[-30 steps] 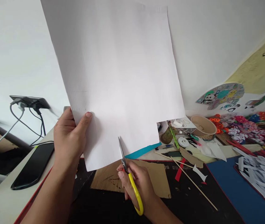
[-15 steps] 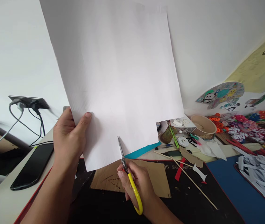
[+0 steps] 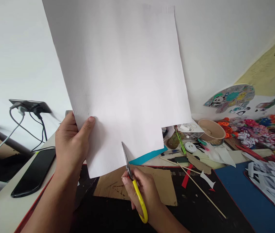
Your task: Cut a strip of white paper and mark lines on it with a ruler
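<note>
A large white sheet [image 3: 127, 77], perhaps thin card, stands up before me with a notch cut out of its lower right corner. My left hand [image 3: 73, 142] grips its lower left edge, thumb on the near face and fingers hidden behind. My right hand [image 3: 143, 187] holds scissors [image 3: 139, 200] with yellow handles, and the blades point up over the sheet's bottom edge. Whether the blades are parted or cut into the sheet I cannot tell. A blue-green piece [image 3: 148, 157] shows behind the sheet's lower edge.
Brown cardboard [image 3: 161, 184] lies on the black mat [image 3: 188, 213]. Thin sticks [image 3: 200, 189] and paper scraps are to the right. A phone [image 3: 34, 173] rests at left below a wall socket [image 3: 30, 106]. White paper strips [image 3: 270, 184], a beige bowl [image 3: 211, 129] and craft flowers [image 3: 248, 132] fill the right side.
Almost nothing differs. The sheet has shifted very slightly, while both hands and the scissors stay in nearly the same place.
</note>
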`<control>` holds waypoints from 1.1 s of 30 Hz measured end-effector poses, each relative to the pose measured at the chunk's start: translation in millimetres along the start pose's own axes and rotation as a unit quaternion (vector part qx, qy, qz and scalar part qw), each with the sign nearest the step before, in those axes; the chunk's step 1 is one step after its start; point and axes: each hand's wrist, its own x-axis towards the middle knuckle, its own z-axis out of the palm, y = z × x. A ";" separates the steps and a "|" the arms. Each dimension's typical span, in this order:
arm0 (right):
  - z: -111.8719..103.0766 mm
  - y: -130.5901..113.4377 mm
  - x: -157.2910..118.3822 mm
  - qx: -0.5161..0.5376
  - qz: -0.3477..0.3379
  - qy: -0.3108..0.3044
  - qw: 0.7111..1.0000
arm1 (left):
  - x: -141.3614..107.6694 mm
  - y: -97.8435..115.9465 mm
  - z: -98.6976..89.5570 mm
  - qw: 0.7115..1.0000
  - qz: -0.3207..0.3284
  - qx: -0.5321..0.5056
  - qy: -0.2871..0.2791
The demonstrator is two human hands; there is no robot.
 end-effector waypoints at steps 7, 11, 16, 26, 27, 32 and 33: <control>-1.0 -3.1 -0.4 0.014 -0.007 0.001 1.000 | 0.1 1.4 1.8 1.000 -0.003 -0.004 0.003; -1.3 -2.9 -0.9 0.049 -0.004 -0.008 0.999 | -0.7 3.4 3.4 1.000 0.000 -0.006 0.006; -3.7 1.3 -0.5 0.071 -0.027 -0.016 0.997 | -2.3 6.3 2.7 1.000 0.009 -0.006 0.007; -5.4 6.3 -4.0 0.095 -0.026 -0.051 0.994 | -3.2 9.2 1.7 1.000 0.002 -0.001 0.011; -5.6 4.5 -4.2 0.092 -0.022 -0.051 0.994 | -3.4 9.7 1.7 1.000 0.000 -0.002 0.010; -6.4 0.4 -2.4 0.081 -0.021 -0.046 0.995 | -6.0 11.3 0.5 1.000 -0.004 -0.004 0.004; -6.2 1.8 -1.7 0.084 -0.028 -0.043 0.995 | -6.6 11.1 0.2 1.000 -0.004 -0.004 0.002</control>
